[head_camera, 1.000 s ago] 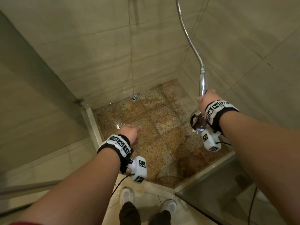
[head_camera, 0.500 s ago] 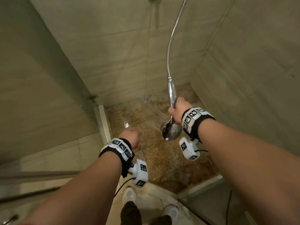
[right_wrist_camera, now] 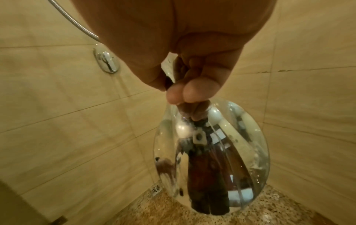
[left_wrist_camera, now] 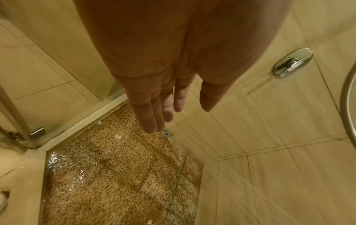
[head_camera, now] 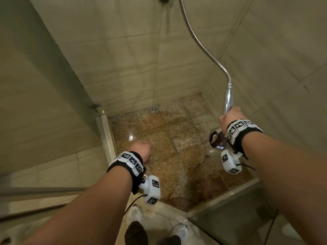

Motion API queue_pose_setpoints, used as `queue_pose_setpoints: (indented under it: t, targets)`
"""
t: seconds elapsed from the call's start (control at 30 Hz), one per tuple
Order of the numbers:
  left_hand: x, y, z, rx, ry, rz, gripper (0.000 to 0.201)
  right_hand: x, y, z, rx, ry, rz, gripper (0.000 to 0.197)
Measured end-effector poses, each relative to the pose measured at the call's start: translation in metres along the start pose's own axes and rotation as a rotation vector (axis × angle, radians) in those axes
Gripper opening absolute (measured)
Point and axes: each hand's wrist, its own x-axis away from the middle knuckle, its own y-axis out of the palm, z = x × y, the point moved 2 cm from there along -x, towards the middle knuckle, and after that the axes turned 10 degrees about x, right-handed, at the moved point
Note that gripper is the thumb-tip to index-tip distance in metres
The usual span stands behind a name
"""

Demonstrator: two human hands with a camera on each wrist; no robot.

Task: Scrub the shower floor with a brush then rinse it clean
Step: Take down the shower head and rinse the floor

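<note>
The speckled brown shower floor (head_camera: 168,147) (left_wrist_camera: 119,175) is wet, with pooled water near its front edge. My right hand (head_camera: 230,119) (right_wrist_camera: 192,85) grips the handle of a chrome shower head (head_camera: 218,140) (right_wrist_camera: 212,159), which hangs head-down over the floor's right side. Its metal hose (head_camera: 200,43) runs up the wall. My left hand (head_camera: 143,149) (left_wrist_camera: 165,103) hovers over the floor's left part, fingers straight and relaxed, holding nothing. No brush is in view.
A round drain (head_camera: 154,109) (left_wrist_camera: 166,132) (right_wrist_camera: 156,189) sits in the far corner. A chrome mixer tap (left_wrist_camera: 292,64) (right_wrist_camera: 106,63) is on the tiled wall. A raised sill (head_camera: 106,137) borders the floor on the left, glass panels (head_camera: 235,221) at front right. My shoes (head_camera: 135,215) stand outside.
My right hand has swung the shower head from the middle of the stall back to the right side. The left hand has stayed roughly in place.
</note>
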Motion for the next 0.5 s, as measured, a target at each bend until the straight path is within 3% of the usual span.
queue_pose_setpoints:
  t: [0.17, 0.37, 0.5]
  targets:
    - [0.004, 0.009, 0.005, 0.005, 0.013, -0.016, 0.020, -0.007, -0.013, 0.025, -0.052, 0.093, 0.032, 0.045]
    - [0.003, 0.013, 0.005, -0.038, 0.037, -0.045, 0.026, -0.009, -0.015, 0.041, -0.076, 0.162, 0.020, 0.042]
    - [0.004, 0.014, 0.004, -0.050, 0.043, -0.030, 0.019, -0.009, -0.012, 0.046, -0.078, 0.161, 0.020, 0.042]
